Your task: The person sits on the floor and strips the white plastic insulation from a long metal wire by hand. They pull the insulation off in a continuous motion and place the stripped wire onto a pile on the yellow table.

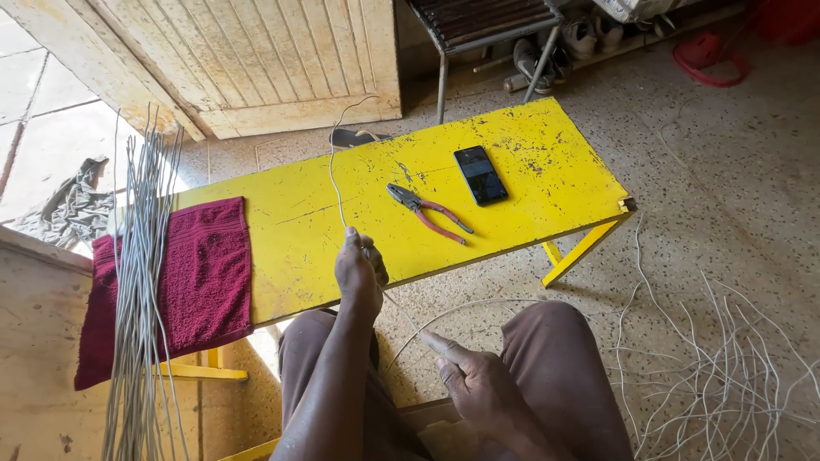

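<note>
The left hand (359,269) pinches a thin grey wire (335,175) at the near edge of the yellow table (547,154). The right hand (474,380) squeezes the same wire lower down, between the knees. Pliers (427,213) and a black phone (480,174) lie on the table nearby. A bundle of straight wires (141,282) rests across a red towel (205,273). Loose wires (717,376) curl on the floor.

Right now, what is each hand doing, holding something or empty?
Left hand: closed on a thin grey wire over the yellow table.
Right hand: closed around the same wire, lower down, near the knees.
</note>
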